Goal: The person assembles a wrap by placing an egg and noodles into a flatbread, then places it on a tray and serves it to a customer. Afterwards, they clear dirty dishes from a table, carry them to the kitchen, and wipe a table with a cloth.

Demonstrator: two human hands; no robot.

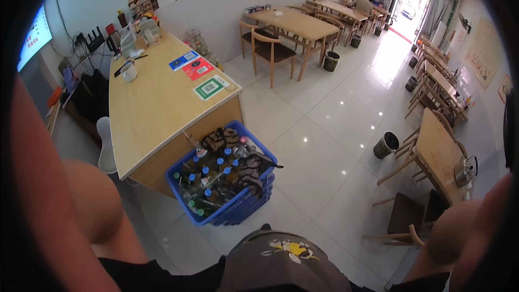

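Both my arms are bent and raised at the picture's sides, and neither hand is in view. The left arm runs up along the left rim, the right arm along the right one. A dark apron with a yellow and white flower print covers my front. Just ahead of me stands a blue plastic crate full of bottles, many with blue caps and some with green ones. A pair of striped gloves or cloths lies over its right side.
A wooden counter with printed cards and a white mug stands left of the crate. Wooden tables and chairs line both sides of the tiled floor. A bin and a table with a metal kettle are at right.
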